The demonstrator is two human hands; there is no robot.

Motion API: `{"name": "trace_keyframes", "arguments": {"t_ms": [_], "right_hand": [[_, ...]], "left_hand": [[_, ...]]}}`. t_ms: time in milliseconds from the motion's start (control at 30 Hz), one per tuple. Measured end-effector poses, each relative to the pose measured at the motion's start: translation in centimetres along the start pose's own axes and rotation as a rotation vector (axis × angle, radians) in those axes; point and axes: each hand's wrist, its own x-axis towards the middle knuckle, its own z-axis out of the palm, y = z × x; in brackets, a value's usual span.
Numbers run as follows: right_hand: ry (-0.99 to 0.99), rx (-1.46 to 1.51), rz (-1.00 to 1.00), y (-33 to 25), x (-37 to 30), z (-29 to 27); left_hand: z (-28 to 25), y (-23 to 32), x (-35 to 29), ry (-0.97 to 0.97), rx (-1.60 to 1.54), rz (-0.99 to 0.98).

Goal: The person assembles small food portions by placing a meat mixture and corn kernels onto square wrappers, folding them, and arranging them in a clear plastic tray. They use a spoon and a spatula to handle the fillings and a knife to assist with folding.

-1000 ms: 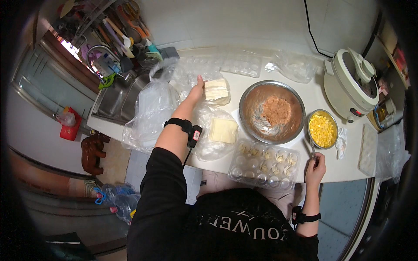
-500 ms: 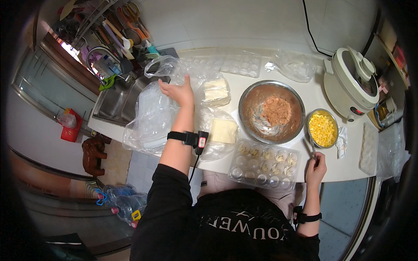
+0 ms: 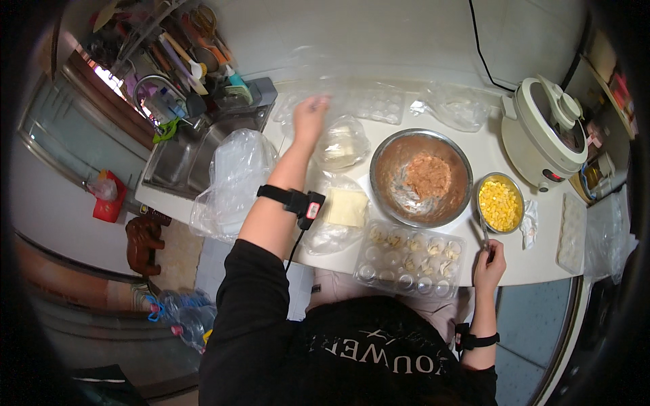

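My left hand (image 3: 310, 120), slightly blurred, is closed at the far side of the counter, on the clear film of a plastic bag (image 3: 308, 71). Under the film lies a stack of pale dough wrappers (image 3: 342, 145). Nearer me, more square wrappers (image 3: 346, 207) rest on another clear bag. My right hand (image 3: 489, 264) grips the thin handle of a metal spoon (image 3: 485, 231) leaning into a small steel bowl (image 3: 520, 220) of yellow corn kernels (image 3: 500, 203). Between my arms stand a large steel bowl (image 3: 386, 145) of pinkish minced filling (image 3: 428, 177) and a clear compartment tray (image 3: 386, 279) holding several filled dumplings (image 3: 433, 250).
A sink (image 3: 183, 162) and a bagged white container (image 3: 237, 172) are to the left. Toward the wall lie an empty clear tray (image 3: 380, 105) and a crumpled bag (image 3: 457, 108). A white cooker (image 3: 542, 135) stands at the right, near a crumpled tissue (image 3: 530, 227).
My left hand has swung up and to the right, fingers closing from open. The bag's loose film has moved with it, away from the sink. My right hand stays at the spoon.
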Motion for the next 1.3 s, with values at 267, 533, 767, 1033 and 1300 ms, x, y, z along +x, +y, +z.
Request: {"name": "trace_keyframes", "arguments": {"t_ms": [267,533,767,1033,1300], "right_hand": [[-0.017,-0.003,0.034,0.0,-0.1,-0.1],[-0.001,-0.022,0.012,0.0,-0.1,0.0],[-0.020,-0.003,0.011,0.1,-0.1,-0.1],[-0.011,-0.007,-0.018,0.4,-0.1,0.0],[0.002,0.043,-0.055,1.1,0.1,0.3]], "left_hand": [[7.5,0.4,-2.7,-0.441,1.066,0.291],[8.8,-0.1,-1.1,-0.924,1.334,0.189],[9.1,-1.0,-3.0,-0.818,1.290,0.369],[0.0,3.4,-6.5,-0.479,0.846,0.778],[-1.0,3.3,-17.8,-0.492,0.486,0.169]]}}
